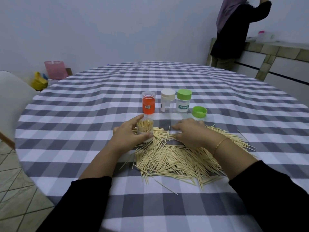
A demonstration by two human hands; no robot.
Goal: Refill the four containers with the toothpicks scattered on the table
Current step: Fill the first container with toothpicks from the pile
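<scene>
My left hand (pixel 127 134) grips a small clear container (pixel 145 129) that stands upright on the table and holds a bunch of toothpicks. A large heap of loose toothpicks (pixel 175 159) spreads across the cloth in front of me. My right hand (pixel 190 131) rests palm down on the far part of that heap, fingers spread and slightly bent. Behind stand three closed containers: an orange one (pixel 148 103), a white-capped one (pixel 167 102) and a green-capped one labelled toothpick (pixel 183 102). A loose green lid (pixel 199 112) lies to their right.
The round table (pixel 83 114) wears a grey and white checked cloth. A white chair (pixel 11 97) stands at the left edge. A person (pixel 234 30) stands by a counter at the back right. Pink and yellow bags (pixel 55 69) sit on the floor.
</scene>
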